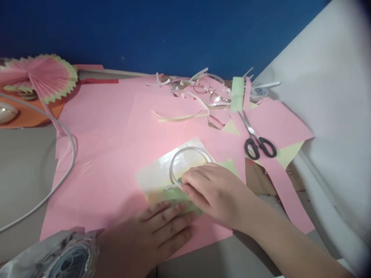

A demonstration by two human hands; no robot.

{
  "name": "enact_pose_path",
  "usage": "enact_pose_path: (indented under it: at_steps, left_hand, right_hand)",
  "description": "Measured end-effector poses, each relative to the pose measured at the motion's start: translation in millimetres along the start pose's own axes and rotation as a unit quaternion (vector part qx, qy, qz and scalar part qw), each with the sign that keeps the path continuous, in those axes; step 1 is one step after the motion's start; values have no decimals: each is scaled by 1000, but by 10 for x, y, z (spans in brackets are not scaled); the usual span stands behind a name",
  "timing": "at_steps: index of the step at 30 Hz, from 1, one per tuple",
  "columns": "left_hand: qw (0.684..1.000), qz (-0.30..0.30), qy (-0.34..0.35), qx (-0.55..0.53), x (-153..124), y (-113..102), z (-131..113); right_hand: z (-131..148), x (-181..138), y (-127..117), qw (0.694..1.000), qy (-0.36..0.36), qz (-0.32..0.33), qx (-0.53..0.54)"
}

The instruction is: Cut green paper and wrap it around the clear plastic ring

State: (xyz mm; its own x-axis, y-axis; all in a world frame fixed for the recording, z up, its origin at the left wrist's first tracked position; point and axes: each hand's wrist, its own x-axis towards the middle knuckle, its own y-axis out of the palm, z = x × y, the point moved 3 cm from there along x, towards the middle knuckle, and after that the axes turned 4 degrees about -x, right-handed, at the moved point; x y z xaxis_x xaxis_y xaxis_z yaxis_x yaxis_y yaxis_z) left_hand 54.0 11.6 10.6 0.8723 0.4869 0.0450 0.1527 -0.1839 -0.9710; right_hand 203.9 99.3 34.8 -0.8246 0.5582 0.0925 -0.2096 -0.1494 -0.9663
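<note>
My left hand (153, 231) lies flat on the near edge of a pale yellow-green paper piece (162, 173), fingers stretched out and pressing it down. My right hand (214, 191) rests on the same piece with its fingers curled together, pinching one end of a thin white strip (185, 152) that curls up in a loop over the paper. The paper piece lies on a large pink sheet (110, 154) spread over the table.
Black-handled scissors (256, 141) lie to the right. Curled white strips and paper scraps (203, 90) pile at the back. A pink folded fan (43, 77) sits far left, a white cable (62, 170) curves beside it, and a plastic-wrapped tape roll (66, 258) lies near me.
</note>
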Motion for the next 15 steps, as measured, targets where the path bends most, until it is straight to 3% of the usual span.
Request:
enact_pose_path:
  at_steps: [3, 6, 11, 13, 15]
  left_hand:
    - [999, -1, -26, -20, -19, 50, -18]
    - [998, -44, -44, -1, -17, 82, -7]
    - [997, -66, 8, 37, 3, 98, 11]
    - [993, -118, -7, 21, -8, 61, 18]
    - [976, -207, -57, -26, -40, -25, 52]
  right_hand:
    - [29, 12, 53, 1000, 19, 20, -13]
    - [33, 9, 128, 998, 17, 52, -14]
    - [31, -7, 183, 995, 0, 94, -20]
    - [32, -15, 187, 995, 0, 92, -27]
    - [25, -25, 186, 996, 4, 83, -32]
